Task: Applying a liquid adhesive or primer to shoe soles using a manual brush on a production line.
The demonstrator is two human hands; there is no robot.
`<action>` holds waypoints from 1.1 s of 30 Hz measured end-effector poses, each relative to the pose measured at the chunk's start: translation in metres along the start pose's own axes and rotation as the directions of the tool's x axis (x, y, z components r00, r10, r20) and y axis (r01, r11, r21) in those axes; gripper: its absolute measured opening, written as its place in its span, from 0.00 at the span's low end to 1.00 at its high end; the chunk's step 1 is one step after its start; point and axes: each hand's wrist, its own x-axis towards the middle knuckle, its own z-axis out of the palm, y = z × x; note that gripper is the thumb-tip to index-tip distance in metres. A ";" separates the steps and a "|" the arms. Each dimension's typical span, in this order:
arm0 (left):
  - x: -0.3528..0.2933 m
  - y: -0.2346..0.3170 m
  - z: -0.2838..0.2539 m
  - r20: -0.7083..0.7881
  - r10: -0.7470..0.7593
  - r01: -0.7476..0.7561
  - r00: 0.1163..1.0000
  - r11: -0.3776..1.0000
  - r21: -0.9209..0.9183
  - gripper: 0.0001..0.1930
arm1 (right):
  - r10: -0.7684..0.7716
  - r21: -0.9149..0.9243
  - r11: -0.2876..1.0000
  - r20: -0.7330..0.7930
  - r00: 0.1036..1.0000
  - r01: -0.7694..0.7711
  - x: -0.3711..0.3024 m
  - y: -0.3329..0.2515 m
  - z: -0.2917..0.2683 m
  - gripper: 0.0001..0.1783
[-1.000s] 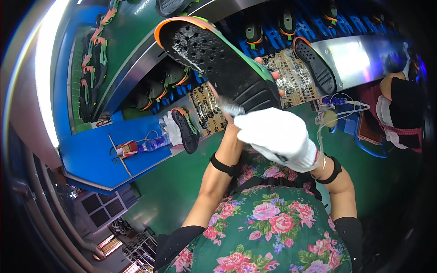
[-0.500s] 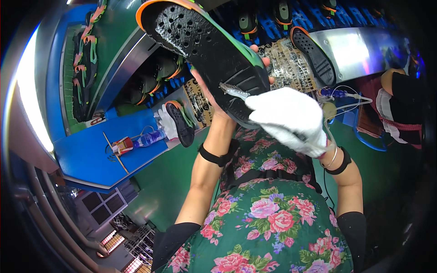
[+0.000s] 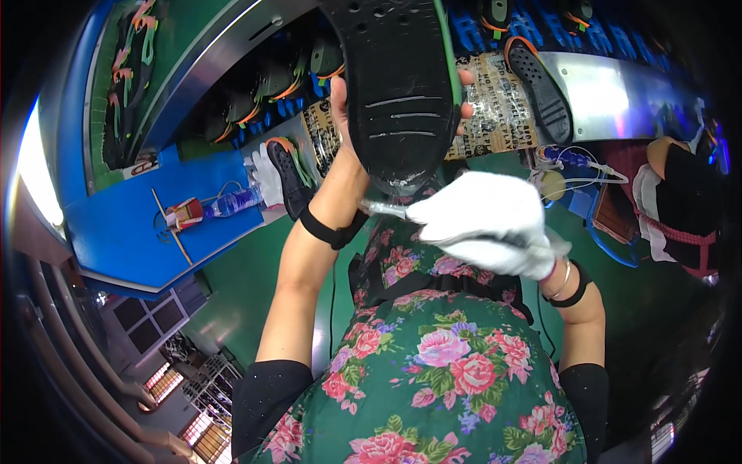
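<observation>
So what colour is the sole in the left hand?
The sole is black, green-edged; clearest in head view.

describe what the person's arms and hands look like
The left hand is bare, with a black strap around the forearm. The right hand wears a white glove, then a thin bangle and a similar strap. Both sleeves are black.

blue table [image 3: 104, 251] | plastic bottle [image 3: 234, 201] beside red container [image 3: 185, 213] | thin stick [image 3: 182, 248]

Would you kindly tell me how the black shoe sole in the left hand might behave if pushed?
The black shoe sole seems fairly stiff: its visible part shows no sag in the left hand. One hand supports it, so it is probably light. Its glossy lower end may be slippery.
</observation>
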 end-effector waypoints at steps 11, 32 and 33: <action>-0.006 0.030 -0.004 -0.395 -0.138 0.284 0.908 0.896 0.340 0.61 | -0.071 -0.236 0.966 0.140 0.988 0.102 -0.010 -0.002 0.014 0.19; -0.045 -0.020 0.005 -0.683 -0.108 0.115 0.722 0.993 -0.036 0.38 | 0.255 -0.021 0.962 -0.290 0.922 -0.272 0.017 0.016 -0.002 0.07; -0.061 -0.028 -0.006 -0.522 -0.143 0.029 0.841 0.975 -0.221 0.38 | 0.155 -0.178 0.962 -0.271 0.950 -0.208 0.025 0.019 -0.009 0.09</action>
